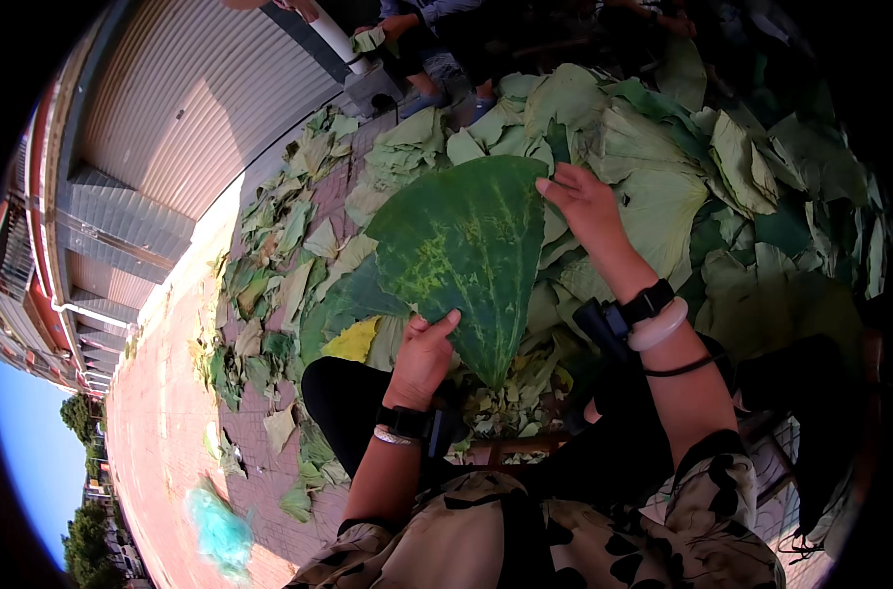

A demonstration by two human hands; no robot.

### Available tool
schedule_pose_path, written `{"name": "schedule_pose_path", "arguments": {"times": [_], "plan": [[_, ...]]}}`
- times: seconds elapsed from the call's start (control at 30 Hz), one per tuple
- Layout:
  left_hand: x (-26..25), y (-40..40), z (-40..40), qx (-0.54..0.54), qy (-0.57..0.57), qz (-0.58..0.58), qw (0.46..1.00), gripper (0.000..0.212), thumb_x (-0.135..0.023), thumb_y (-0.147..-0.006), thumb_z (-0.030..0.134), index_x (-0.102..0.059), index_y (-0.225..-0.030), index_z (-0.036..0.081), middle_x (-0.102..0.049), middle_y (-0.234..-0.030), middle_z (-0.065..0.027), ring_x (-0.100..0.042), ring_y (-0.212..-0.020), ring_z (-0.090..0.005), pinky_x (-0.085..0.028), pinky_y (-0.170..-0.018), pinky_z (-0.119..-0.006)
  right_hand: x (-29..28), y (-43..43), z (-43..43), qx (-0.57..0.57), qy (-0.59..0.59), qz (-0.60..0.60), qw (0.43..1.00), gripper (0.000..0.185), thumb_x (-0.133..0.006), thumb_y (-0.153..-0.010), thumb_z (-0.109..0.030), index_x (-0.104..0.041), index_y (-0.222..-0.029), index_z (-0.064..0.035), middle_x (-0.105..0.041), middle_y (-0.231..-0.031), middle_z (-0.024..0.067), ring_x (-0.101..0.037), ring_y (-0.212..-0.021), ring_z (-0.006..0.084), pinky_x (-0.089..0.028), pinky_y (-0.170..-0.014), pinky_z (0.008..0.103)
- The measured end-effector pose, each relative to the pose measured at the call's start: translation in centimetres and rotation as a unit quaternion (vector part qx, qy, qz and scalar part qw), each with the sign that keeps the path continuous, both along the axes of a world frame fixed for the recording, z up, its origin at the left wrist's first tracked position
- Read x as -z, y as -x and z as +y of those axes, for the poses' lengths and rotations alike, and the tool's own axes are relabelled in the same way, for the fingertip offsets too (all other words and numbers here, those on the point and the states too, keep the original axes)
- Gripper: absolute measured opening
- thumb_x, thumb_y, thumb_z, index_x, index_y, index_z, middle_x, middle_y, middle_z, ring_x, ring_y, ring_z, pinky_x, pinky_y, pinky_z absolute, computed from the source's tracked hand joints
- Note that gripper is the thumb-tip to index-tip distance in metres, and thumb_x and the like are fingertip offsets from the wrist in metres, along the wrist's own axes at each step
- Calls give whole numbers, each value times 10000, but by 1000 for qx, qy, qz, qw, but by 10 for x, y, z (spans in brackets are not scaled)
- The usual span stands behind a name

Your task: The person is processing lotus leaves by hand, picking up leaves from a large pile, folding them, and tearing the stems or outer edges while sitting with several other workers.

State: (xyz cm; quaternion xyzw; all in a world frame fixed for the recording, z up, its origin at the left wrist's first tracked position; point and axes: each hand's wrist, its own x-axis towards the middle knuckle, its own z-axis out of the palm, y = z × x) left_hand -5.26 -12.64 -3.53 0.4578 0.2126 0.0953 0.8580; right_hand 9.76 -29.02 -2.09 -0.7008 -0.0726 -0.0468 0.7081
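Note:
A large dark green lotus leaf piece [468, 250], fan-shaped with pale yellow mottling and veins, is held up before me. My left hand [426, 353] pinches its lower left edge, thumb on top. At the upper right corner, my right hand [583, 202] grips the leaf between thumb and fingers. The leaf's narrow point hangs down between my knees. Behind the left part of it lies another green leaf [354, 294], with a yellow leaf piece [351, 340] just below. Beyond my right hand spreads a heap of pale green lotus leaves [652, 199].
Leaf scraps [270, 287] litter the brick pavement [174, 383] to the left, and small trimmings [509, 408] lie between my legs. A turquoise plastic bundle [222, 526] sits at lower left. Across the heap, a seated person [417, 44] holds a leaf. A roller shutter [189, 103] stands upper left.

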Motion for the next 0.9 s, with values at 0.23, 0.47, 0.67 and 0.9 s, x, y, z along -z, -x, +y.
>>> {"name": "schedule_pose_path", "arguments": {"times": [0.23, 0.47, 0.67, 0.9], "plan": [[-8, 4, 12, 21, 12, -13, 1000, 84, -551, -771, 15, -557, -720, 81, -592, -831, -28, -551, -804, -116, -418, -742, -234, -23, 5, 1, -91, -210, 196, 954, 184, -611, -743, -189, -552, -839, -44, -556, -741, -9, -500, -613, 73, -372, -567, 195], [-8, 1, 9, 11, -20, -7, 1000, 34, -561, -786, 72, -535, -774, 91, -577, -813, -5, -545, -765, -91, -416, -702, -223, -26, 6, -3, -23, -230, 206, 951, 122, -625, -726, -132, -553, -777, -47, -558, -712, -6, -497, -600, 68, -374, -544, 194], [-7, -2, 3, 37, -50, -45, 997, 40, -570, -785, 95, -538, -809, 97, -574, -816, -2, -537, -777, -91, -404, -715, -224, -27, 3, -12, 15, -250, 156, 955, 134, -651, -693, -124, -578, -758, -33, -558, -700, -1, -475, -596, 76, -369, -541, 212], [1, -8, 0, 30, -46, -41, 998, 57, -541, -810, 131, -567, -807, 80, -587, -843, -11, -547, -756, -83, -417, -670, -208, -24, 2, -18, 18, -259, 156, 953, 129, -650, -697, -135, -570, -722, -38, -496, -640, -21, -423, -537, 74, -360, -530, 197]]}}
